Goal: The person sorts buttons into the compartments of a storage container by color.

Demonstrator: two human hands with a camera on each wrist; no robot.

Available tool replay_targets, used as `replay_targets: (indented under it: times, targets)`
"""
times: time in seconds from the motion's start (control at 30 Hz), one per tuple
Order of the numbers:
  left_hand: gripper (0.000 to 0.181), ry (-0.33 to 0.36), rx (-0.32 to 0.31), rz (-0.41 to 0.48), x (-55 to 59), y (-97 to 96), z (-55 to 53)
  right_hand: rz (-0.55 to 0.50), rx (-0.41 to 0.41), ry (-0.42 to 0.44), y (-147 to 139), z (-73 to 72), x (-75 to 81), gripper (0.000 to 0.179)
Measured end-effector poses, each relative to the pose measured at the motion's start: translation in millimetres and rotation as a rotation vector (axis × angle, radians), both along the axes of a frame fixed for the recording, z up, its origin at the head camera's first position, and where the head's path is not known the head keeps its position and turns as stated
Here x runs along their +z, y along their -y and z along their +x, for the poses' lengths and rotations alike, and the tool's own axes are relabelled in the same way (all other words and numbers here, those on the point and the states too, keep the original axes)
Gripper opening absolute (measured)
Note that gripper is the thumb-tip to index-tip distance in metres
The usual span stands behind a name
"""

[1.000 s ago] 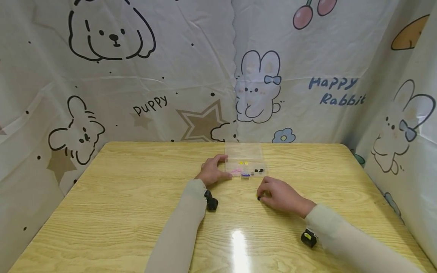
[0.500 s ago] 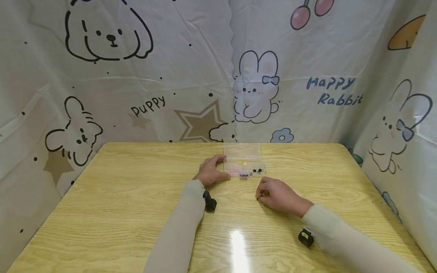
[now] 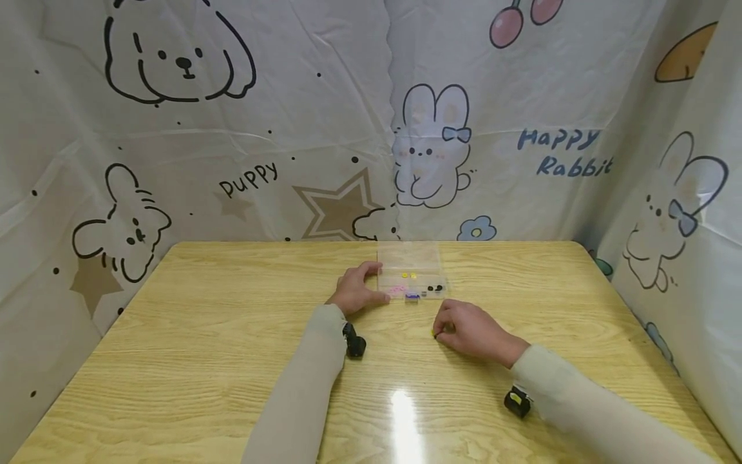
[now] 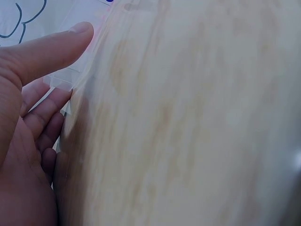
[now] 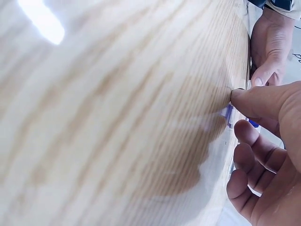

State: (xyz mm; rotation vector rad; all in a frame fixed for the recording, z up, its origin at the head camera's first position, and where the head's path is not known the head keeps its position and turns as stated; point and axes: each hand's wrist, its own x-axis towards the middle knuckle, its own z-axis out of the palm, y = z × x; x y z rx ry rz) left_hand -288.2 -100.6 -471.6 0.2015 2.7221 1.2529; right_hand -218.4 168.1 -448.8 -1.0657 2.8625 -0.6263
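Note:
A clear plastic compartment box [image 3: 426,281] stands near the table's back edge with its lid raised. Inside lie yellow pieces [image 3: 405,275], pink pieces [image 3: 397,289] and black pieces [image 3: 435,288]; something blue [image 3: 412,296] shows at its front. My left hand [image 3: 355,291] grips the box's left side, thumb at the front corner and fingers farther back. In front of the box, low over the table, my right hand [image 3: 472,330] pinches a small yellow and dark piece [image 3: 433,333] between thumb and index finger. Its exact kind is mostly hidden by the fingertips; its other fingers are curled.
The wooden table [image 3: 232,361] reaches back to a printed cloth [image 3: 278,122] that hangs behind it and along both sides. A bright light reflection [image 3: 406,425] lies on the tabletop near the front. Black wrist cameras [image 3: 355,345] sit under both wrists.
The whole view shifts slightly as the head turns. Both hands stay nearly in place; the small piece in my right fingertips turns a little, showing more yellow half a second ago.

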Motion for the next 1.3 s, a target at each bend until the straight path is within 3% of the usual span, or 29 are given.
replay_targets:
  times: [0.77, 1.03, 1.3]
  targets:
    - [0.075, -0.005, -0.008, -0.008, 0.1, 0.1, -1.4, -0.007, -0.015, -0.004, 0, -1.2, 2.4, 0.011]
    - [0.076, 0.009, -0.008, -0.006, -2.1, -0.2, -2.0, -0.007, -0.065, -0.015, -2, -4.2, 5.6, 0.011]
    - [0.076, 0.007, 0.003, -0.015, -2.8, -0.5, -2.0, -0.032, -0.130, -0.007, -3, -14.9, 18.5, 0.009]
